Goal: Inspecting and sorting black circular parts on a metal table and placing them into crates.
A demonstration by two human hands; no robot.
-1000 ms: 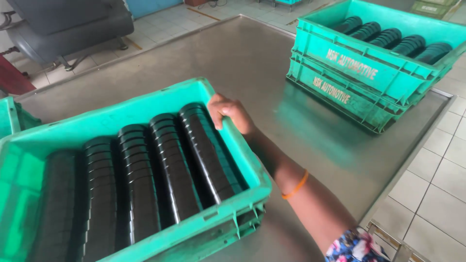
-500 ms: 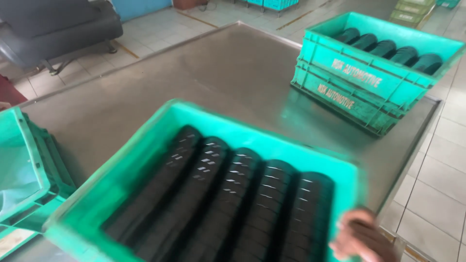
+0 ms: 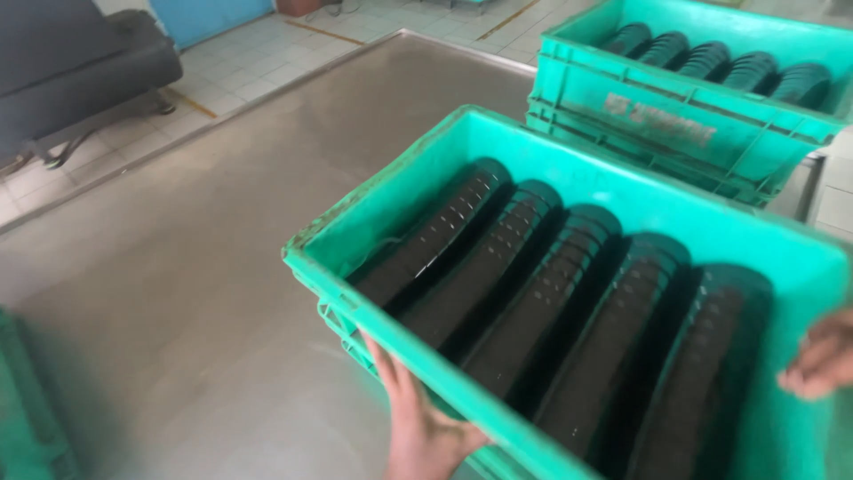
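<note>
A green plastic crate (image 3: 622,204) is held above a grey metal counter (image 3: 195,267) by two bare hands. At the near edge, the left hand (image 3: 422,427) is pressed against the crate's near wall from below, its grip closed on the underside of the rim. At the right, the right hand (image 3: 819,356) is curled over the crate's right rim, fingers closed on it. Inside the crate, five rows of stacked black round parts (image 3: 569,311) are seen lying side by side, running from near to far. A sliver of another green crate (image 3: 27,418) is visible at the near left. Farther right on the counter, a stack of green crates (image 3: 675,133) is seen, the top one filled with similar black parts. Beyond the counter, a tiled floor (image 3: 258,62) and a dark seat (image 3: 71,62) are visible at the far left.
</note>
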